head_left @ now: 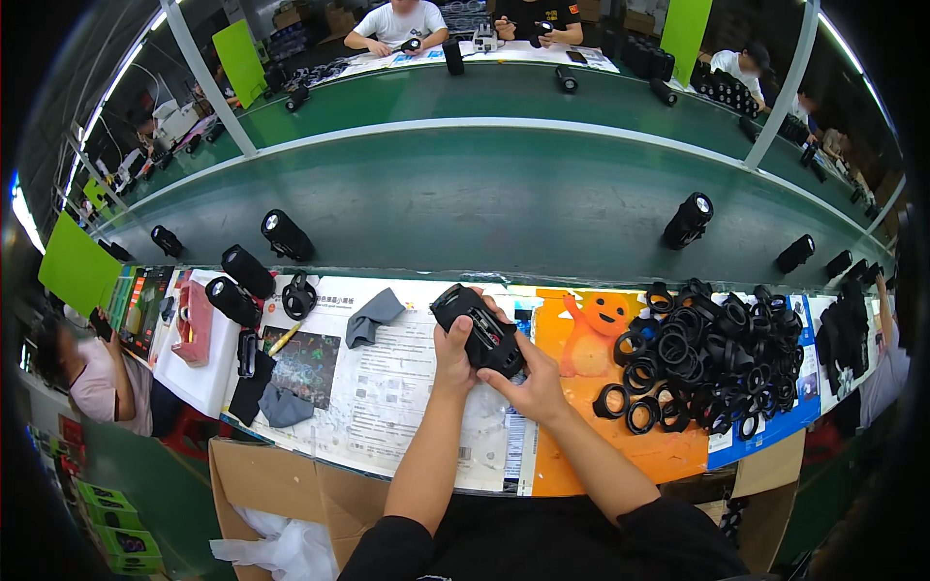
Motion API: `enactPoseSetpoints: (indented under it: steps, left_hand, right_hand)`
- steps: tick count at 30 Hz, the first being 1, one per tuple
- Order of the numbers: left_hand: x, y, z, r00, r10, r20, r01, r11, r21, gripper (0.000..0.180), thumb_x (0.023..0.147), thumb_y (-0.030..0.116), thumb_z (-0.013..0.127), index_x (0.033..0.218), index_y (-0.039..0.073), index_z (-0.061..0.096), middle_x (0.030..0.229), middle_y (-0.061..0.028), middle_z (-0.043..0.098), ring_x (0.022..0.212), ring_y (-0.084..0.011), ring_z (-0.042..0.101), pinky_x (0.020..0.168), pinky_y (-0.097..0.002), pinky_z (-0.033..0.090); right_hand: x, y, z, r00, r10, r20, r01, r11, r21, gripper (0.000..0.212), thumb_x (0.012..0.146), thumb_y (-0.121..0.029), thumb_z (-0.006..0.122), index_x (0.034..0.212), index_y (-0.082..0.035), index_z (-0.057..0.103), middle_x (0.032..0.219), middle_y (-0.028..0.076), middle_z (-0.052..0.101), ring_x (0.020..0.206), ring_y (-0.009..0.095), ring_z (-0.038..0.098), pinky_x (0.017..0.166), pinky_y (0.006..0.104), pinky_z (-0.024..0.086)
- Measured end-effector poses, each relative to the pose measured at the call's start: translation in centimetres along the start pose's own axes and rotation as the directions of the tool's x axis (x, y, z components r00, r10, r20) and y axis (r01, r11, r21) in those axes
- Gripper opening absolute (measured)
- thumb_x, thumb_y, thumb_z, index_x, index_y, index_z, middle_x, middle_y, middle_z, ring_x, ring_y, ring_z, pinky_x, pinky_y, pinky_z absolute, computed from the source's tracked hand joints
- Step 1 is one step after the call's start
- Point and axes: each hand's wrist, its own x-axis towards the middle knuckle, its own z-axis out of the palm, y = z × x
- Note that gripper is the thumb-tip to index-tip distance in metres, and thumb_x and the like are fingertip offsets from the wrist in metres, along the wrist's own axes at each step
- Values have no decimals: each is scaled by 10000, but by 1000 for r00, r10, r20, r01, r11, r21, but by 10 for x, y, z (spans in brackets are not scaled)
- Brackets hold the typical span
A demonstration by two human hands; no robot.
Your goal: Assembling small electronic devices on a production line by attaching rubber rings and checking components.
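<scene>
Over the middle of the worktable I hold a black cylindrical portable speaker tilted, with a recessed panel on its side facing up. My left hand is closed around its left side, thumb on the casing. My right hand grips the lower right end, its thumb along the bottom edge. Some fingers are hidden behind the speaker. Left of my hands a grey cloth lies crumpled on the printed sheet. To the right, a large heap of black plastic rings covers part of an orange sheet.
At the left stand black speakers, a pink box in a white tray, a yellow pen and another grey cloth. More speakers stand on the green conveyor ahead. Co-workers sit across and at both sides. An open carton is below.
</scene>
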Motion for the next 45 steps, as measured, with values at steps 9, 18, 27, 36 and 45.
enactPoseSetpoints:
  steps: [9, 18, 27, 36, 45]
  left_hand:
    - [-1, -1, 0, 999, -22, 30, 24, 999, -42, 635, 935, 387, 907, 1357, 39, 584, 1154, -130, 705, 1072, -284, 751, 981, -429, 649]
    - [3, 4, -19, 999, -23, 23, 22, 999, 31, 664, 931, 459, 901, 1361, 51, 602, 1146, -114, 684, 1035, -276, 728, 936, -434, 634]
    - [2, 14, -14, 997, -41, 59, 28, 980, 197, 616, 908, 377, 906, 1323, 35, 605, 1093, -129, 707, 978, -274, 760, 883, -437, 674]
    - [6, 19, 0, 983, -95, 158, 48, 960, 277, 730, 901, 456, 911, 1376, 13, 577, 1223, -203, 736, 1065, -318, 771, 898, -446, 692]
    - [2, 25, -1, 985, -133, 110, 99, 956, 277, 738, 979, 404, 823, 1513, -11, 530, 1265, -218, 737, 1046, -322, 785, 879, -433, 690]
  right_hand:
    - [-2, 0, 1, 999, 41, -14, -41, 998, 39, 750, 918, -339, 952, 1461, 56, 620, 1217, 238, 760, 1106, 301, 784, 963, 399, 607]
    - [3, -7, 1, 991, 110, 72, -110, 994, -6, 792, 927, -525, 909, 1455, -1, 638, 1268, 255, 754, 1175, 394, 762, 1019, 439, 586]
    - [47, -40, -154, 994, -88, 68, 111, 738, -665, 268, 1023, -110, 713, 1271, -56, 797, 1322, 169, 738, 1258, 379, 663, 1131, 457, 537]
    - [92, 34, -275, 917, 399, -21, -12, -26, -1000, 263, 885, -209, 826, 1090, -45, 841, 1193, 180, 786, 1210, 381, 694, 1019, 481, 558]
    - [97, -3, -233, 982, 188, -7, -143, 721, -679, 213, 999, -126, 774, 1120, -4, 649, 981, 226, 795, 971, 451, 774, 853, 514, 609]
